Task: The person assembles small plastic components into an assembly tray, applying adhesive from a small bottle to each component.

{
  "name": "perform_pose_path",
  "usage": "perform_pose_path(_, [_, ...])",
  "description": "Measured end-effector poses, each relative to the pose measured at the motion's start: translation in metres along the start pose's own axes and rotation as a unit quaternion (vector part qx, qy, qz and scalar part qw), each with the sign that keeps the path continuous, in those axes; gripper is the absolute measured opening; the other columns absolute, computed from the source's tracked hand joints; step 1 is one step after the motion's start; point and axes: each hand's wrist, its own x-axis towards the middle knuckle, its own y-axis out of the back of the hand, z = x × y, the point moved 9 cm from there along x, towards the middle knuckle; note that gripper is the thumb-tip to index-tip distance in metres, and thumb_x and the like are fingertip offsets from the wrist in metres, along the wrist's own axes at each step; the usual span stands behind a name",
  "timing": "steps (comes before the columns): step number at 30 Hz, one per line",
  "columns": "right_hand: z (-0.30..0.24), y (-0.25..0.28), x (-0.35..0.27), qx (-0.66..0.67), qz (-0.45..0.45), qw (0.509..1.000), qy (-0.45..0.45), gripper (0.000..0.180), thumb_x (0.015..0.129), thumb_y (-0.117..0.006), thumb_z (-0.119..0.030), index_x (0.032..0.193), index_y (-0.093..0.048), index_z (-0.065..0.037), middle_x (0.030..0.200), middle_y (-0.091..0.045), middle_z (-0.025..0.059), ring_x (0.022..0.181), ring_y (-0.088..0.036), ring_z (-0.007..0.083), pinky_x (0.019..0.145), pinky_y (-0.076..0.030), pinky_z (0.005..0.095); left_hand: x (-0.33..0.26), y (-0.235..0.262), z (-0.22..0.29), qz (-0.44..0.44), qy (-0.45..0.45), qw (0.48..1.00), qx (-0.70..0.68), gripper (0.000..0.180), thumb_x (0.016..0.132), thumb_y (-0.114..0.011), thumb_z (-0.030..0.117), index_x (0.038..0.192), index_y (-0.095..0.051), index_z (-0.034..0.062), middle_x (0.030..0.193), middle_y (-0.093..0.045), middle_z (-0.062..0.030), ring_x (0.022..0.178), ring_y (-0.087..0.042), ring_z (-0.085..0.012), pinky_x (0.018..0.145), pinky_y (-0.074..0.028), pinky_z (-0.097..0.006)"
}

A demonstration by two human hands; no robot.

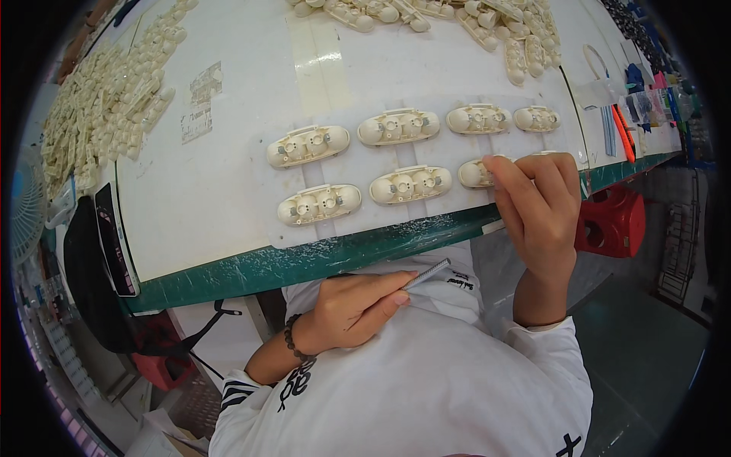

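Held between the thumb and fingers of my left hand (354,311) is a thin grey ribbed strip (431,273), in front of my body below the table edge. My right hand (542,209) reaches over the front edge, its fingertips pinched at a cream plastic housing (473,174) in the near row. Whatever sits in that pinch is hidden. Several like housings lie open side up in two rows on a pale board (263,179); a near-row housing (411,185) to the left shows round cups and small grey pieces inside.
Heaps of cream plastic parts (114,99) cover the far left, with another pile (518,30) at the back. An orange-handled tool (624,133) lies at the right. A green edge (228,273) borders the white table (205,175). A red stool (620,221) stands below right.
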Motion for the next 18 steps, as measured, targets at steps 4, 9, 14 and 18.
perform_pose_path(4, [0.007,0.009,-0.002,0.01,0.017,1.0,-0.015,0.039,0.06,-0.072,0.003,0.099,-0.07,-0.004,0.075,-0.056,0.0031,0.068,-0.049,0.0196,0.059,-0.039,0.0321,0.0,0.001,0.002,0.006,0.0,1.0,-0.012,0.023,0.086,-0.064,0.004,0.107,-0.067,-0.0049,0.071,-0.067,-0.0133,0.056,-0.062,-0.0202,0.056,-0.05,-0.028])
perform_pose_path(9, [-0.014,0.022,-0.013,0.056,0.023,0.998,-0.026,0.04,0.06,-0.07,0.0,0.1,-0.071,-0.004,0.075,-0.055,0.0011,0.067,-0.049,0.0177,0.057,-0.037,0.0305,0.002,0.0,0.0,0.009,0.003,1.0,-0.025,0.022,0.086,-0.065,0.003,0.107,-0.067,-0.0049,0.073,-0.068,-0.0133,0.057,-0.063,-0.0202,0.057,-0.05,-0.028])
perform_pose_path(14, [-0.043,0.006,-0.019,0.141,-0.041,0.987,0.063,0.038,0.058,-0.067,-0.01,0.095,-0.071,-0.004,0.076,-0.057,-0.001,0.065,-0.048,0.0144,0.054,-0.036,0.0283,0.005,-0.005,0.002,-0.003,0.005,1.0,-0.023,0.022,0.086,-0.065,0.004,0.107,-0.067,-0.0037,0.073,-0.068,-0.013,0.058,-0.063,-0.0201,0.057,-0.05,-0.028])
perform_pose_path(18, [-0.042,0.007,-0.019,0.148,-0.031,0.986,0.071,0.036,0.057,-0.067,-0.011,0.093,-0.071,-0.004,0.075,-0.057,-0.002,0.064,-0.047,0.0135,0.053,-0.036,0.0278,0.004,-0.005,0.0,0.003,0.007,1.0,-0.025,0.022,0.086,-0.066,0.004,0.107,-0.067,-0.003,0.071,-0.067,-0.012,0.057,-0.062,-0.0201,0.056,-0.049,-0.028])
